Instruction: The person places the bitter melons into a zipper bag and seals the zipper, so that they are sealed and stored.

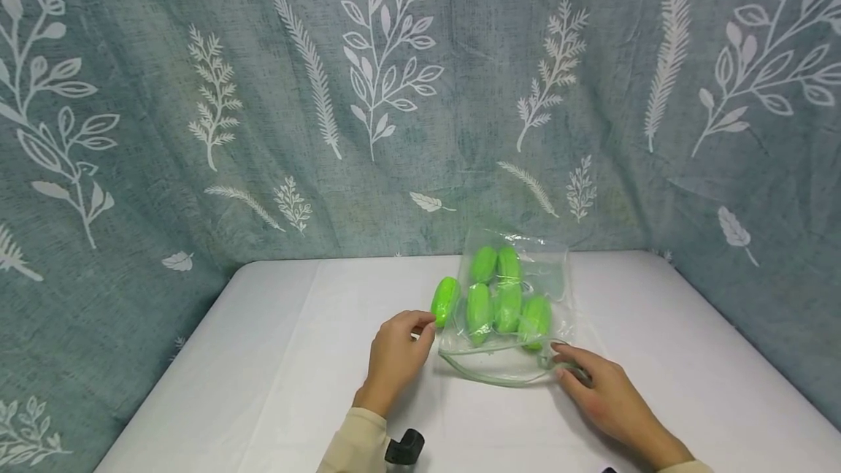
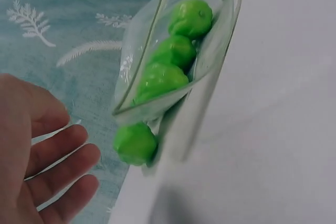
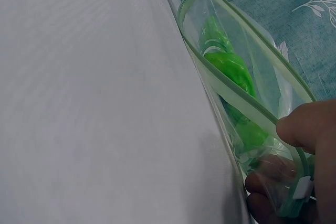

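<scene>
A clear zip bag [image 1: 506, 381] with a pale green rim lies on the table, its mouth gaping toward me. Inside it are several bright green, bumpy cucumber-like pieces [image 1: 479, 312]. One more green piece [image 1: 445, 301] lies outside, along the bag's left edge. My left hand [image 1: 397, 352] is beside that piece, fingertips right at its near end in the head view; its fingers look loosely bent around nothing in the left wrist view. At the bag's right corner, my right hand [image 1: 607, 393] pinches the rim, thumb in front and fingers behind, near the white zip slider [image 3: 303, 187].
A white cloth [image 1: 315, 356] covers the table. Behind and at both sides hangs a blue-green curtain [image 1: 460, 166] with white leaf prints. A black device [image 1: 405, 447] sits at the left wrist, by the beige sleeve [image 1: 358, 440].
</scene>
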Motion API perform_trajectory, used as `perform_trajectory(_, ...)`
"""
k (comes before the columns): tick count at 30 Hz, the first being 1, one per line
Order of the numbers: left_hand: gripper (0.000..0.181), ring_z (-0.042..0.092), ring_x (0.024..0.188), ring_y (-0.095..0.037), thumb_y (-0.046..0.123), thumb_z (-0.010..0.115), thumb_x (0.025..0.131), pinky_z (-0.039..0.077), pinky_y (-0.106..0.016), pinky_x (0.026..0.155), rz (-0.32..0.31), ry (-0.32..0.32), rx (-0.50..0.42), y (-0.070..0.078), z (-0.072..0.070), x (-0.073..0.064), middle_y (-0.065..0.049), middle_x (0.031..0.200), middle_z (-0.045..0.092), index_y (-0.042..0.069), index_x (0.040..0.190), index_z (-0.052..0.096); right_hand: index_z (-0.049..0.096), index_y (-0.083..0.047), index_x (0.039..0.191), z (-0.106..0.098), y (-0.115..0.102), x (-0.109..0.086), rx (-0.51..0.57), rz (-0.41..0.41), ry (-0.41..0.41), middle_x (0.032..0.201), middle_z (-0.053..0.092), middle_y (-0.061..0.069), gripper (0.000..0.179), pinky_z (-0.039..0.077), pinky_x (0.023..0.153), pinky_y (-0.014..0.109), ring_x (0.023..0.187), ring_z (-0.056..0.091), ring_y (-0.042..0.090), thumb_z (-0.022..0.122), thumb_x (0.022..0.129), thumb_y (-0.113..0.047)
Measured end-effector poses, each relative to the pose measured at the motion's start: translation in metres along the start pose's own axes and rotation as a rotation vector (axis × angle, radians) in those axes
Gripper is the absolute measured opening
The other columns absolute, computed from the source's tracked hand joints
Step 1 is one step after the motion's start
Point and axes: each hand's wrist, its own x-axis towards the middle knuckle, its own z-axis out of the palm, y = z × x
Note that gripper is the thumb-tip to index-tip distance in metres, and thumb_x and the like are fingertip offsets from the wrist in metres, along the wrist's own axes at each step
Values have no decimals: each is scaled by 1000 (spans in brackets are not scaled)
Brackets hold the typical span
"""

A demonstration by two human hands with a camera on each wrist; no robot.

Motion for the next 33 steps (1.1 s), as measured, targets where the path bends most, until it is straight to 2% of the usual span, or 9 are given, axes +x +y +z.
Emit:
perform_trajectory(3, 12, 67, 82, -8, 16, 69, 92, 54, -27, 69, -44, -13, 19, -5, 0, 0, 6, 91, 72, 13, 100, 78, 64, -13, 134, 0, 0, 0, 0, 3, -10, 115, 71, -8, 40, 44, 99, 33, 120, 60, 27, 68, 97, -26)
perform_trajectory(6, 11, 67, 81, -8, 18, 70, 91, 54, -29, 69, -72, -17, 38, -8, 1, 0, 7, 88, 71, 15, 99, 78, 63, -13, 135, 0, 0, 0, 0, 5, -17, 116, 71, -7, 40, 44, 98, 45, 121, 60, 28, 67, 98, -27)
perform_trajectory(8, 11, 66, 81, -9, 19, 70, 91, 53, -31, 68, -93, -20, 46, -9, 2, 0, 8, 87, 71, 16, 98, 78, 64, -13, 134, 0, 1, 0, -1, 7, -17, 116, 71, -7, 40, 44, 98, 48, 122, 60, 28, 67, 98, -27)
perform_trajectory(15, 11, 65, 80, -11, 19, 71, 89, 52, -35, 69, -161, -29, 51, -14, 8, 0, 7, 86, 70, 15, 98, 77, 65, -13, 133, -1, 1, 0, 6, 4, -9, 117, 71, -7, 38, 41, 99, 20, 122, 60, 28, 68, 97, -27)
perform_trajectory(19, 13, 66, 82, -12, 20, 72, 88, 53, -35, 70, -193, -41, 51, -16, 12, 2, 6, 89, 70, 16, 99, 77, 65, -14, 133, -1, 1, 0, 4, 4, -6, 116, 71, -7, 38, 41, 99, 21, 121, 60, 27, 68, 97, -27)
perform_trajectory(26, 23, 67, 85, -14, 19, 75, 84, 53, -36, 69, -219, -84, 88, -20, 19, 9, 1, 98, 70, 14, 107, 76, 67, -13, 131, 0, 1, 0, 17, 1, -5, 120, 70, -6, 36, 30, 96, 6, 121, 59, 28, 68, 97, -27)
perform_trajectory(29, 25, 66, 84, -14, 19, 74, 83, 53, -36, 68, -215, -103, 112, -23, 21, 13, 0, 99, 70, 14, 107, 76, 67, -13, 130, 0, 1, 0, 12, 2, -5, 120, 70, -5, 36, 38, 99, 15, 122, 60, 28, 68, 97, -26)
perform_trajectory(31, 26, 66, 85, -14, 19, 73, 83, 53, -37, 69, -212, -114, 116, -25, 23, 15, -1, 100, 70, 14, 109, 76, 67, -12, 130, 0, 0, 0, 7, 7, -8, 120, 70, -5, 36, 43, 100, 28, 122, 60, 28, 68, 97, -26)
perform_trajectory(33, 29, 67, 86, -15, 19, 74, 83, 53, -37, 69, -202, -120, 119, -26, 24, 17, -2, 102, 70, 13, 112, 75, 67, -11, 130, 0, 0, 1, 2, 9, -11, 120, 70, -3, 36, 44, 100, 43, 122, 59, 29, 67, 97, -26)
